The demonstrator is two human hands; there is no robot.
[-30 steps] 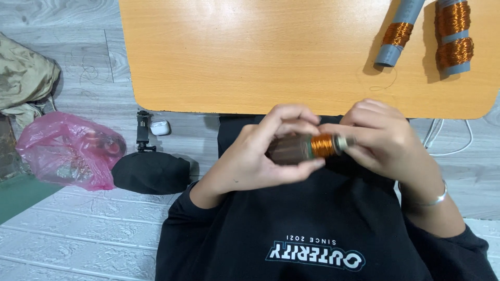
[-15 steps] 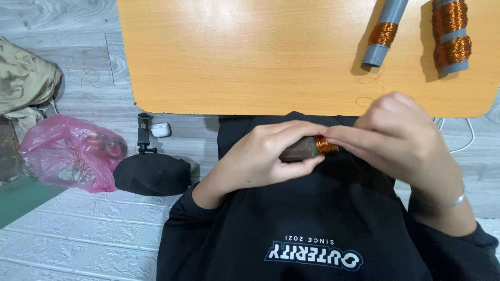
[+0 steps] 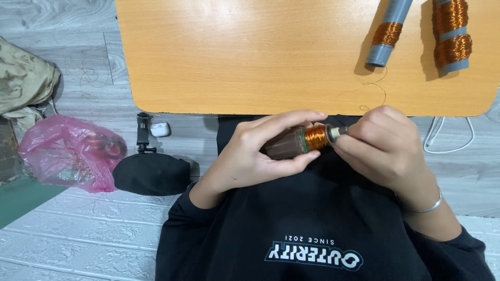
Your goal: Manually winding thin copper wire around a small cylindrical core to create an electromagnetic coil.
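Head view, looking down over the lap. Both hands meet below the near edge of the table point(image 3: 250, 62), above a black sweatshirt point(image 3: 312, 229).

Left hand point(image 3: 255, 151): fingers curled around a dark tube point(image 3: 285, 145), thumb underneath, index finger arched over the top. Closed on the tube, holding it roughly level, slightly tilted up toward the right.

Copper wire coil point(image 3: 316, 137): wound around the tube just beside the left fingertips, between the two hands. A short pale end of the tube point(image 3: 338, 132) shows past the coil.

Right hand point(image 3: 388, 148): fingers bunched tight at the pale tube end, pinching there; whether they grip the tube end or the wire itself, cannot tell. A thin bracelet point(image 3: 429, 207) sits on that wrist.

Loose thin wire strand point(image 3: 377, 91) loops across the table near its near edge, running down toward the right hand.

Table, far right corner: a grey tube with one copper coil point(image 3: 388, 34), lying tilted; just beside it, nearer the right edge, a grey tube with two copper coils point(image 3: 452, 36). Both well apart from the hands.

Floor, left of the table: pink plastic bag point(image 3: 67, 153), black cap point(image 3: 151, 174), a small white earbud case point(image 3: 159, 128) beside a black clip, a khaki cloth bundle point(image 3: 23, 78). White cable point(image 3: 453, 140) on the floor under the right table edge.
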